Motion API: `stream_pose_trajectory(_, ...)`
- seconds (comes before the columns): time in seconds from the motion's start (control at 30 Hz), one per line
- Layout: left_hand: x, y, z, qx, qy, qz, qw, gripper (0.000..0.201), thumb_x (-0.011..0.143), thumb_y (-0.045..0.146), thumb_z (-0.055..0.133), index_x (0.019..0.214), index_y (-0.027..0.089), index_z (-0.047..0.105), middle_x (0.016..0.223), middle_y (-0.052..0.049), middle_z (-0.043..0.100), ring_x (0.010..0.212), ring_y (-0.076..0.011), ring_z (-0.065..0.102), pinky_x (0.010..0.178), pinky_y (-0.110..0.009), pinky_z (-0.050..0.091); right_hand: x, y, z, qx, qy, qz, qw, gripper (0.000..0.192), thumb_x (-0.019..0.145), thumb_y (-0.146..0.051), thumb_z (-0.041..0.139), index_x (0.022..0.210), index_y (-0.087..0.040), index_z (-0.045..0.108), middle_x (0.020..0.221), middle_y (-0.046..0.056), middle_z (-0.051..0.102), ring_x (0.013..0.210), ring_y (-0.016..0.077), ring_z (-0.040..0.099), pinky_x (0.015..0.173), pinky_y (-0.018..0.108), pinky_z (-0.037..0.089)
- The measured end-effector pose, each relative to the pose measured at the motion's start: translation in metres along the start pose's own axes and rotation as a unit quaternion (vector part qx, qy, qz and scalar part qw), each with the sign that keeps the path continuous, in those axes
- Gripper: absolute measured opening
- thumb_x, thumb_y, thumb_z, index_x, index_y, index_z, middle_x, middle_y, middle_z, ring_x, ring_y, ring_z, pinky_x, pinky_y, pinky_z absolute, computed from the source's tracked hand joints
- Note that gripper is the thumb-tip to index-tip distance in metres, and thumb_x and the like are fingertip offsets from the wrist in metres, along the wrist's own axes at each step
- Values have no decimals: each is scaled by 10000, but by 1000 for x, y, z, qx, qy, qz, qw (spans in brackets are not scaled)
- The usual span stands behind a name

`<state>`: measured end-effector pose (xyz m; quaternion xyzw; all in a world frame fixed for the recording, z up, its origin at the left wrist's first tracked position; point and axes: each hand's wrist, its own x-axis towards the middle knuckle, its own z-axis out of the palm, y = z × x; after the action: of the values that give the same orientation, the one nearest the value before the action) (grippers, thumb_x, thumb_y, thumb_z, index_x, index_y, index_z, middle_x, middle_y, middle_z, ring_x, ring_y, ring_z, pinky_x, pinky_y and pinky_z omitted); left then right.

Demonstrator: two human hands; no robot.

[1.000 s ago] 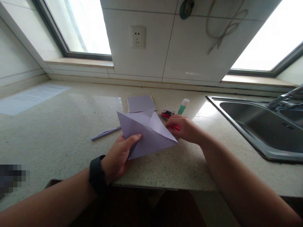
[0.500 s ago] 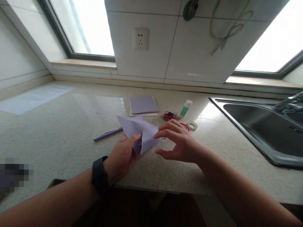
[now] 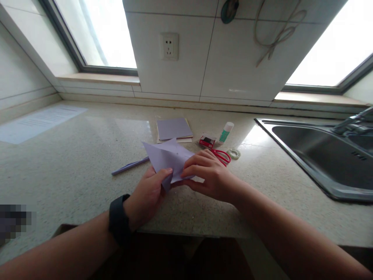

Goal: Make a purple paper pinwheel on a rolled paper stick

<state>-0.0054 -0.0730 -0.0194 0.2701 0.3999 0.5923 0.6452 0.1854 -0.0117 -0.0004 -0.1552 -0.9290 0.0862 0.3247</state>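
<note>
A folded purple paper pinwheel [image 3: 167, 157] is held just above the counter, its pointed flaps turned in toward the middle. My left hand [image 3: 151, 186] grips its lower left side, thumb on top and fingers underneath. On its right side my right hand [image 3: 206, 171] pinches the paper between thumb and fingers, hiding that edge. To the left lies a rolled purple paper stick [image 3: 129, 166], its near end behind the pinwheel. Red-handled scissors [image 3: 223, 156] lie past my right hand, their blades hidden.
Behind the pinwheel is a stack of square paper [image 3: 175, 129]. A small red box [image 3: 207, 140], a glue stick [image 3: 226, 132] and a tape roll [image 3: 234, 154] stand or lie to its right. A printed sheet [image 3: 40, 122] is far left; a steel sink [image 3: 309, 155] is at right.
My right hand has moved left and closed onto the pinwheel's right side, pressing its flap down. More of the scissors' handles now shows. The view has shifted slightly.
</note>
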Motion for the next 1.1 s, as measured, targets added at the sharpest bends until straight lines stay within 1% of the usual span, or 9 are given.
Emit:
stream_pose_trajectory(0.17,-2,3,1,-9,-24,-1,1000,446,827,150,730,1264,208,669,1105,-61,764,999,-229,705,909,-398,602,-1,-2,2,43,51,82,994,12,948,-217,635,947,-215,648,858,34,689,837,189,603,802,372,467)
stream_pose_trajectory(0.3,-6,9,4,-14,-15,-6,1000,555,791,114,741,1323,235,639,1150,-66,755,1036,-250,703,912,-416,603,-6,-1,6,113,86,149,978,246,956,-222,625,1190,-237,550,893,24,679,852,178,644,794,352,504)
stream_pose_trajectory(0.37,-6,9,4,-15,-23,-8,1000,572,792,114,744,1339,234,628,1173,-76,749,1050,-259,702,916,-425,604,-7,-1,8,144,93,162,972,294,970,-220,604,1250,-244,517,934,26,684,874,168,660,809,343,515)
stream_pose_trajectory(0.47,-5,6,3,-18,-27,-4,999,579,805,96,731,1354,241,617,1185,-73,747,1051,-254,703,942,-451,602,-5,0,7,114,77,160,977,205,976,-204,577,1178,-228,606,989,51,685,908,174,648,830,353,511)
stream_pose_trajectory(0.7,-1,2,0,-28,-20,-1,999,590,841,85,715,1393,245,581,1233,-68,743,1077,-235,714,1009,-434,575,-2,2,3,73,37,141,987,215,926,-260,695,1135,-207,688,940,50,716,890,201,630,835,388,490)
stream_pose_trajectory(0.8,-2,4,2,-34,-16,-1,999,615,837,62,698,1407,254,570,1263,-65,736,1114,-238,710,1029,-427,563,-5,4,7,82,65,154,983,421,936,-206,653,1348,-241,575,954,36,697,889,192,632,852,390,496)
stream_pose_trajectory(0.87,-3,5,3,-36,-14,-1,999,622,839,61,689,1415,263,565,1276,-63,732,1132,-241,706,1035,-425,559,-6,4,9,88,86,162,979,515,932,-190,644,1420,-254,491,958,29,688,897,188,639,865,386,503)
stream_pose_trajectory(1.0,-3,4,4,-35,-3,-1,999,631,828,55,697,1409,266,572,1240,-51,748,1106,-227,714,1035,-417,558,-3,2,7,41,74,140,986,312,945,-224,654,1256,-229,631,981,53,718,913,200,655,859,388,507)
stream_pose_trajectory(1.1,-2,3,4,-37,-1,5,999,606,812,55,709,1374,255,601,1164,-38,774,1072,-214,723,1030,-389,554,0,2,3,36,50,125,990,240,958,-269,657,1188,-214,695,986,70,746,937,218,666,857,397,513)
